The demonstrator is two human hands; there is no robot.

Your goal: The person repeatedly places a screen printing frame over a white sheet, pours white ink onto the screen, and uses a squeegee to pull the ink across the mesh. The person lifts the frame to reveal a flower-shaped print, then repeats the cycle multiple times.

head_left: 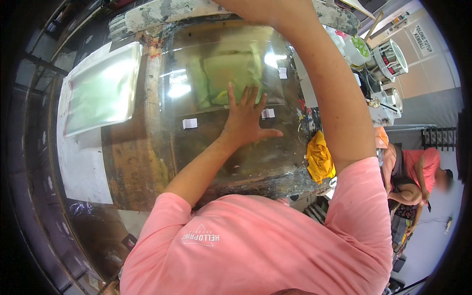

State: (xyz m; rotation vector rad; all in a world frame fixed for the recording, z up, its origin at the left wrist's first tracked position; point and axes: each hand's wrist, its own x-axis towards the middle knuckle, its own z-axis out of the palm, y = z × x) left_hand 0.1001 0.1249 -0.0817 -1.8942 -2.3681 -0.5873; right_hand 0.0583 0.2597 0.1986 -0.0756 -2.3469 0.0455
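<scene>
My left hand [247,114] lies flat with fingers spread, its fingertips on the lower part of a clear plastic sheet [226,78] that shines with reflections. My right arm [327,73] reaches up across the right side and bends left at the top. Its hand is beyond the upper edge. Small white tabs [190,123] are stuck on the dark, stained worktable [211,157], two of them close below the sheet and one at its right. To the left, a stack of clear plastic sheets [103,88] rests on white paper [86,167].
A crumpled yellow cloth [320,156] sits at the table's right edge. Behind my right arm are a white paint bucket [390,58] and several tubs. Farther right, a person in a pink shirt [430,167] is seated. A paint-crusted bar [147,18] runs along the far side.
</scene>
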